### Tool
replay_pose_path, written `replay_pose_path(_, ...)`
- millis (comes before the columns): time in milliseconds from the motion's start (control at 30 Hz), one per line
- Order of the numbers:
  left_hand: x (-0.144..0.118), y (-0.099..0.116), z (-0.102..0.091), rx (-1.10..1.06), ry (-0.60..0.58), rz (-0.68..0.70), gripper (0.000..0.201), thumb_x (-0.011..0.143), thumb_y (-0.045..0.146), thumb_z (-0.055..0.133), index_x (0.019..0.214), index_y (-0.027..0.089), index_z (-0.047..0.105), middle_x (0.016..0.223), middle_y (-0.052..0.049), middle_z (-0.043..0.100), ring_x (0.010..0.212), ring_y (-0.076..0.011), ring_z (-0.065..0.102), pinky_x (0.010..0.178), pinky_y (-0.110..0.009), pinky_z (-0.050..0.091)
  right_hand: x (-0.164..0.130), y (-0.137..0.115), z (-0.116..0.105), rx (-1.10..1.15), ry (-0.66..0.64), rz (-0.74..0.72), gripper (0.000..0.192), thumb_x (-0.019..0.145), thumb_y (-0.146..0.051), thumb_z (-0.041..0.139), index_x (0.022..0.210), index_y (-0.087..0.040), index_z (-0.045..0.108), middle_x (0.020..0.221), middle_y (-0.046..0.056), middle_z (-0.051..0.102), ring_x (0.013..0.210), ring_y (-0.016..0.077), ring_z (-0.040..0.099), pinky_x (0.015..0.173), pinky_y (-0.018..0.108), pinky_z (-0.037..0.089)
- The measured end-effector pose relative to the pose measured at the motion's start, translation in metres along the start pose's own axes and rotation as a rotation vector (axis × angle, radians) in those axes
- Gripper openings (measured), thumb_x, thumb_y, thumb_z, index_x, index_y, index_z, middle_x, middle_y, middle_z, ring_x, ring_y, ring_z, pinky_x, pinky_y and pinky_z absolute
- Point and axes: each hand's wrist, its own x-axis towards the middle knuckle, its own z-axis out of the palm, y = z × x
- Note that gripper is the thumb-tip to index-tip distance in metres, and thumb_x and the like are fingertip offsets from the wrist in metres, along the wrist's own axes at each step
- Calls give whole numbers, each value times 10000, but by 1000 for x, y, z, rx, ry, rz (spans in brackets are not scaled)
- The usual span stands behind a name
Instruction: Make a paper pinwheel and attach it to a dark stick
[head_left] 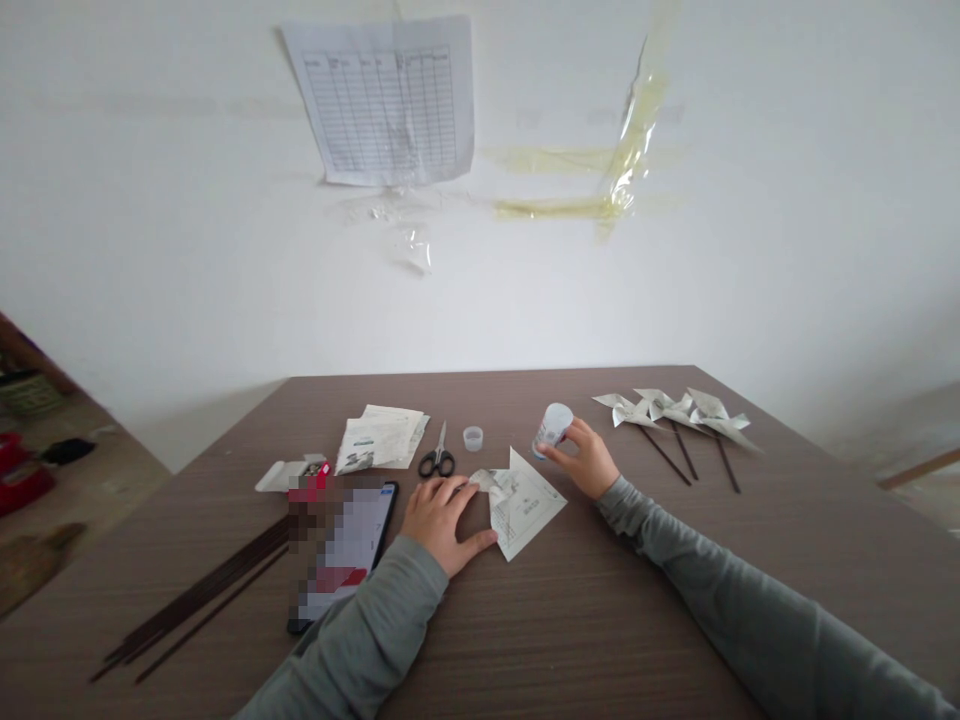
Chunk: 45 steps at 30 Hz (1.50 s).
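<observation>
1. My left hand (442, 518) lies flat and open on the folded paper (523, 502), fingers pressing its left corner down on the table (600, 620).
2. The paper sits near the middle of the table, just in front of me, with one point sticking up toward the wall.
3. My right hand (589, 458) is closed around a small white bottle (553, 428) – tilted, its base toward the far edge – just beyond the paper's right side.
4. A small cap (472, 437) stands alone left of the bottle, and the scissors (437, 458) lie just left of that, handles toward me.
5. Further left is a stack of printed sheets (380, 438), with a small open box (289, 472) near it.
6. A phone (343, 552) lies beside my left wrist – its screen is blurred.
7. A bundle of dark sticks (199, 600) lies at the left, angled toward the near corner.
8. Far right, well apart from my hands, three paper pinwheels (671, 410) on sticks lie side by side.
</observation>
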Motion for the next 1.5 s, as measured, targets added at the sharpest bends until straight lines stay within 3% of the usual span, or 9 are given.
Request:
replay_pose_path(67, 0, 0, 3, 7, 18, 0, 843, 968, 808, 1005, 1662, 339, 913, 1737, -160, 870, 1577, -547, 762, 1414, -806, 586, -2, -10, 4, 91, -35, 73, 288, 1136, -537, 946, 1021, -274, 923, 1065, 112, 932, 1018, 369, 886, 997, 546, 765)
replay_pose_path(133, 0, 0, 6, 10, 34, 0, 839, 951, 807, 1018, 1652, 356, 917, 1730, -153, 873, 1572, -546, 762, 1413, -803, 585, -4, -20, 6, 170, -81, 115, 288, 1116, -557, 969, 1079, -271, 950, 1109, 117, 972, 1045, 388, 926, 1013, 558, 787)
replay_pose_path(233, 0, 2, 6, 6, 31, 0, 844, 936, 792, 1031, 1653, 361, 916, 1723, -145, 876, 1559, -541, 766, 1412, -790, 590, -5, -33, 6, 232, -124, 89, 306, 1099, -552, 998, 1196, -262, 988, 1240, 141, 1003, 1162, 425, 958, 1097, 590, 797)
replay_pose_path(333, 1, 4, 3, -2, 16, -6, 853, 938, 769, 1035, 1669, 349, 908, 1727, -149, 874, 1570, -549, 759, 1420, -806, 580, -5, -39, 7, 199, -164, 41, 270, 1102, -529, 1015, 1177, -271, 995, 1262, 139, 1003, 1199, 433, 958, 1151, 599, 782)
replay_pose_path(533, 2, 6, -2, -7, -11, -9, 881, 952, 753, 1024, 1693, 296, 889, 1738, -162, 873, 1579, -546, 761, 1426, -784, 583, -7, -32, 17, 108, -182, -5, 255, 1111, -552, 1021, 1167, -308, 975, 1240, 120, 989, 1224, 433, 925, 1186, 639, 750)
replay_pose_path(867, 1, 2, 5, -7, 26, -11, 855, 923, 755, 1038, 1653, 330, 909, 1716, -142, 886, 1555, -538, 762, 1414, -762, 587, -11, -30, 23, 34, -206, -100, 277, 1112, -556, 1036, 1166, -295, 960, 1180, 109, 954, 1212, 400, 892, 1284, 662, 680)
replay_pose_path(1100, 3, 12, -7, -11, -15, -25, 862, 943, 781, 1028, 1651, 303, 912, 1744, -149, 873, 1593, -549, 756, 1438, -788, 584, -11, -30, 24, 32, -198, -130, 260, 1127, -518, 1026, 1215, -284, 953, 1193, 103, 965, 1204, 374, 888, 1298, 653, 654)
replay_pose_path(1333, 3, 15, -26, -68, -73, -12, 783, 1102, 813, 855, 1674, 281, 898, 1766, -169, 857, 1621, -551, 747, 1445, -822, 576, -10, -31, 23, 44, -207, -145, 273, 1136, -550, 1013, 1169, -289, 942, 1151, 99, 954, 1177, 368, 884, 1292, 644, 659)
replay_pose_path(1500, 1, 15, -26, -58, -65, -16, 825, 1055, 839, 886, 1679, 300, 893, 1781, -161, 846, 1641, -560, 725, 1460, -824, 556, -10, -33, 23, 22, -219, -166, 298, 1169, -556, 991, 1268, -278, 944, 1237, 109, 970, 1227, 368, 891, 1285, 621, 666)
